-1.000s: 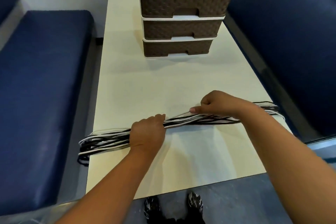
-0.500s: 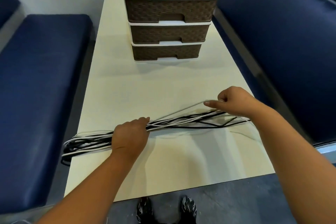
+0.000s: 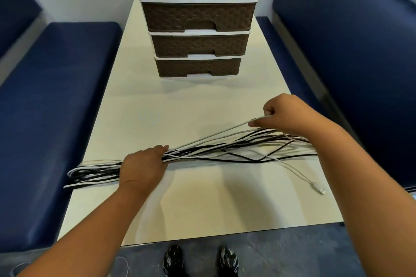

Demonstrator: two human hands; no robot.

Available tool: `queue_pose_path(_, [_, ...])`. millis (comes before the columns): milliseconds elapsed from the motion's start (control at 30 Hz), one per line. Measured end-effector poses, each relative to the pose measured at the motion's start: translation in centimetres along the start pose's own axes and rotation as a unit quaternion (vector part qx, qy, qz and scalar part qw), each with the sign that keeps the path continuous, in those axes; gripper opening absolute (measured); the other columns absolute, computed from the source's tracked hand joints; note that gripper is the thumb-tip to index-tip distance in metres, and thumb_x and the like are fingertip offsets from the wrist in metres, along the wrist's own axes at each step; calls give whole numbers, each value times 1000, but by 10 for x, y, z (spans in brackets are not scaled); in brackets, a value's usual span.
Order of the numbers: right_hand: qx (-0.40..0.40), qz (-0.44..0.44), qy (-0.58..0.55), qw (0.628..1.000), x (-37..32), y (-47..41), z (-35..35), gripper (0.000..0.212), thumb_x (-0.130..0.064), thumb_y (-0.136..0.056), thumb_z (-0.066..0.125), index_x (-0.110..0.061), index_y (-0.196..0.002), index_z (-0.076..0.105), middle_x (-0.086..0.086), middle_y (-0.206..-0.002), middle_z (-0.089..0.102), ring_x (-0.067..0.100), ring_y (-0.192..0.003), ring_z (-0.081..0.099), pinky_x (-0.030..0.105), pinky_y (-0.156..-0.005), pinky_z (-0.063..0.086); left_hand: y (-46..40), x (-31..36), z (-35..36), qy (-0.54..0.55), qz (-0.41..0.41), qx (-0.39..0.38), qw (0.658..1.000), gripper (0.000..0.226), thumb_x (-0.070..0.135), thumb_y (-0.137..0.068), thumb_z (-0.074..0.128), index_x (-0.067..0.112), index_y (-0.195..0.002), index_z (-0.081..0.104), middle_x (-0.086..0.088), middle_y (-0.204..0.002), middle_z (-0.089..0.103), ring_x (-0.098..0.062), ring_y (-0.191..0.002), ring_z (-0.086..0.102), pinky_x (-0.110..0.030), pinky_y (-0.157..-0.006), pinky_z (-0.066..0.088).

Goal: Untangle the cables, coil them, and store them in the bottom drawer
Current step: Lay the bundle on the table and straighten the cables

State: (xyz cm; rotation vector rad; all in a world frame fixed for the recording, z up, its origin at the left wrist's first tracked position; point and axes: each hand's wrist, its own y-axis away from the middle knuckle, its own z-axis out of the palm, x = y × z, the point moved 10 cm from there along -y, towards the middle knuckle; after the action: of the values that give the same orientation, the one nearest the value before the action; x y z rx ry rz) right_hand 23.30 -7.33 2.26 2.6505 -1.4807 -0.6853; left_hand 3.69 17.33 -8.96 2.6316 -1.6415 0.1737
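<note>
A long bundle of black and white cables [image 3: 216, 152] lies across the cream table [image 3: 202, 209], its left loops hanging over the table's left edge. My left hand [image 3: 143, 167] grips the bundle left of its middle. My right hand [image 3: 283, 113] pinches one grey-white cable [image 3: 216, 135] and holds it raised above the fanned-out right part of the bundle. A white cable end with a plug [image 3: 319, 189] trails loose toward the near right. The bottom drawer [image 3: 198, 67] of the brown woven drawer tower is closed, beyond the cables.
The drawer tower [image 3: 198, 16] stands at the table's far middle with several closed drawers. Blue cushioned benches flank the table on the left [image 3: 51, 108] and right [image 3: 360, 63]. My shoes [image 3: 200, 261] show below the near table edge.
My right hand has lifted one grey-white cable away from the bundle, and the right part has fanned out. A white plug end has come loose. My left hand keeps its grip.
</note>
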Motion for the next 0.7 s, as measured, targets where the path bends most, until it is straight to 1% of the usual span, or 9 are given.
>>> queue_pose_path(100, [-24,-11,-120,992,1,4,-1,50,-45,-69,84,-14,-56,48,0,-52,40,14,-51,36,28,-49,32,0,0,1,-4,-10,-15,1000,42,35,-94,54,28,-135,54,-1,-114,70,-28,-99,65,-31,-76,45])
queue_pose_path(200, [-43,-27,-157,986,1,3,-3,39,-42,-68,85,-14,-66,58,-2,-54,48,14,-51,42,26,-48,38,1,0,1,5,-18,-20,1000,41,34,-93,56,27,-134,56,-2,-113,70,-29,-98,66,-32,-76,45])
queue_pose_path(233, [-50,-27,-129,990,3,2,-4,38,-45,-69,84,-15,-68,60,-2,-55,50,14,-52,43,26,-48,38,1,0,-1,7,-19,-17,1000,41,34,-93,57,26,-133,58,-3,-111,71,-30,-96,66,-33,-75,46])
queue_pose_path(300, [-40,-32,21,998,8,-2,-9,44,-56,-70,77,-17,-67,59,-3,-57,53,15,-55,45,28,-51,36,2,0,-3,6,-22,-10,1000,39,33,-92,59,26,-130,60,-3,-109,72,-31,-94,67,-34,-74,47])
queue_pose_path(367, [0,-35,174,984,14,-5,-21,46,-62,-76,68,-19,-65,54,-5,-57,54,14,-56,47,28,-52,35,2,0,-4,-1,-26,-9,1000,38,35,-92,57,26,-130,60,-3,-108,72,-31,-93,67,-33,-73,46])
queue_pose_path(467, [42,-29,239,970,32,-11,-36,44,-60,-83,61,-23,-64,50,-5,-60,55,15,-58,48,30,-57,34,2,1,-3,-12,-32,-20,999,38,38,-95,53,27,-131,58,-1,-112,71,-29,-96,66,-33,-75,46])
queue_pose_path(533, [12,-15,150,988,49,-14,-33,46,-59,-83,62,-20,-64,50,-4,-58,53,16,-57,46,31,-57,35,2,0,-4,-19,-36,-26,999,40,39,-95,51,29,-134,55,1,-116,70,-27,-100,65,-32,-77,46])
queue_pose_path(600, [-27,-10,11,1000,63,-15,-25,48,-55,-83,66,-13,-64,52,-2,-55,52,16,-55,46,30,-55,36,2,-1,-4,-23,-40,-31,998,42,39,-95,51,30,-136,53,2,-119,68,-25,-102,65,-31,-78,46])
queue_pose_path(700, [-45,-18,-142,989,73,-10,-20,49,-48,-80,74,-7,-64,52,10,-57,59,16,-54,53,32,-59,41,2,-1,-4,-17,-46,-38,998,42,38,-95,53,30,-136,53,1,-118,69,-26,-101,65,-32,-78,46])
